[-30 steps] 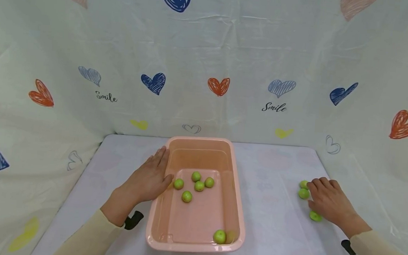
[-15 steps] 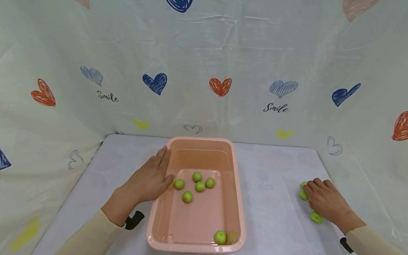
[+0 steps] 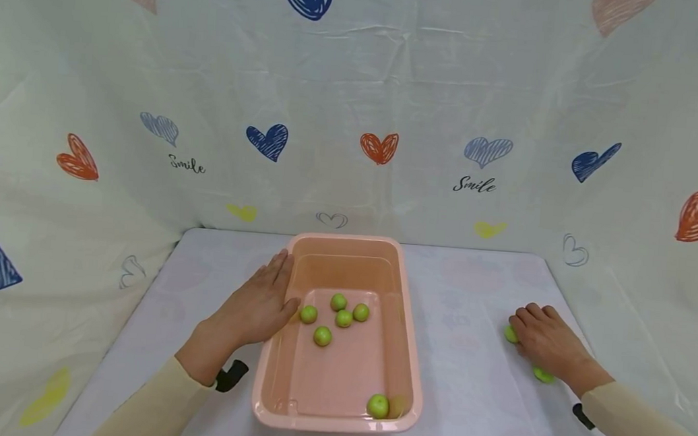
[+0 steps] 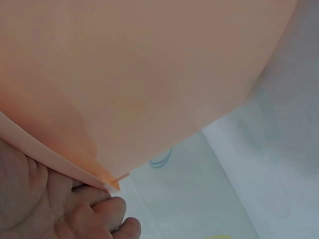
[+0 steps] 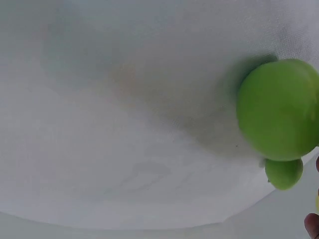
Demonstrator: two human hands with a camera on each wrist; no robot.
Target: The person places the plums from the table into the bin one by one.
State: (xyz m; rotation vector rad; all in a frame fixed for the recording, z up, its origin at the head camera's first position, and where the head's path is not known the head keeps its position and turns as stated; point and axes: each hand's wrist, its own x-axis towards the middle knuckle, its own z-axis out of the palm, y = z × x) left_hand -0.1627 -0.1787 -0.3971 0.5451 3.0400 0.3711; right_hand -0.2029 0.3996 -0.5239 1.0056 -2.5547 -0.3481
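Note:
A pink plastic basin (image 3: 334, 425) stands at the middle of the table. My left hand (image 3: 251, 306) rests along its left rim, fingers straight, thumb over the edge; in the left wrist view the fingers (image 4: 99, 214) lie against the rim. My right hand (image 3: 549, 343) is low over the table at the right, fingers bent over small round green fruit. One green fruit (image 3: 511, 334) peeks out at its fingertips, and another (image 3: 543, 375) lies under the palm side. The right wrist view shows a near green fruit (image 5: 279, 109) and a farther one (image 5: 283, 173); the fingers are mostly out of frame.
Inside the basin lie several green fruits, most grouped near the middle, with one fruit (image 3: 378, 406) in the near right corner. A white curtain (image 3: 430, 102) printed with hearts hangs behind the table (image 3: 460, 361) and along both sides.
My right hand has shifted left over the fruit; the far fruit is now hidden beneath its fingers, and the one at the fingertips has moved slightly left. My left hand stays on the rim.

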